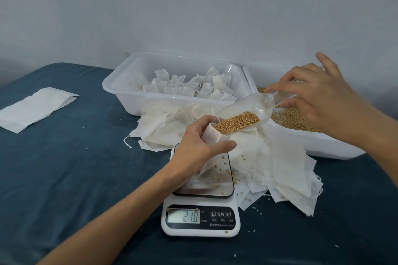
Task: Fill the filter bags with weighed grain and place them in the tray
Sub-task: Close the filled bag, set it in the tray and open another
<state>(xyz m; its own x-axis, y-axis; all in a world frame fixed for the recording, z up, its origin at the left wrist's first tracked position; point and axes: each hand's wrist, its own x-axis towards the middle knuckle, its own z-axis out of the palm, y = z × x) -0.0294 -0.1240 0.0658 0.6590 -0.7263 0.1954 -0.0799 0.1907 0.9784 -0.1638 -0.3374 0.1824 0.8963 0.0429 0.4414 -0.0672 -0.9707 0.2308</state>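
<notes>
Head view, left hand (199,142) fingers curled round filter bag (212,135) above scale (201,217), right hand (318,94) fingers pinching scoop (247,112) of grain (238,125), loose empty bags (286,170) crowding scale, tray (172,97) behind.

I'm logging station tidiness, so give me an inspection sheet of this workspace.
Surface: dark blue cloth, stray grains scattered.
Job's things: scale reads 21.0; clear scoop tipped at filter bag; left tray holds filled bags; right tray holds grain.
Clutter: empty bags heaped by the scale; folded white sheet far left.
Grips: left hand holds the bag; right hand pinches the scoop handle.
Cables: nothing seen.
Surroundings: plain wall.
</notes>
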